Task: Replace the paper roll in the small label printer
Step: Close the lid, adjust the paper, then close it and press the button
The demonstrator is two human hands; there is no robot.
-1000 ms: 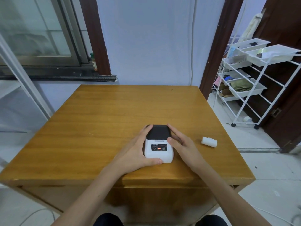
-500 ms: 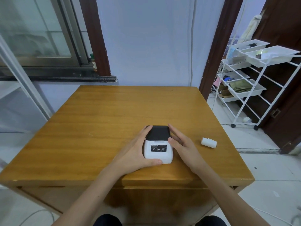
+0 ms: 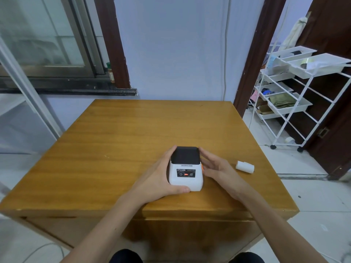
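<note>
A small white label printer with a black lid stands near the front of the wooden table. Its lid is closed and a red light glows on its front panel. My left hand wraps the printer's left side, thumb along the front bottom edge. My right hand rests against the printer's right side with the fingers pointing up along the lid. A white paper roll lies on its side on the table, to the right of my right hand and apart from it.
The table's right edge runs close to the paper roll. A white wire rack with trays stands on the floor at the right, by a dark door. A window and wall lie behind the table.
My right hand's fingers have shifted slightly along the printer's right side. The red light is off half a second ago and lit now. The printer and roll have stayed put.
</note>
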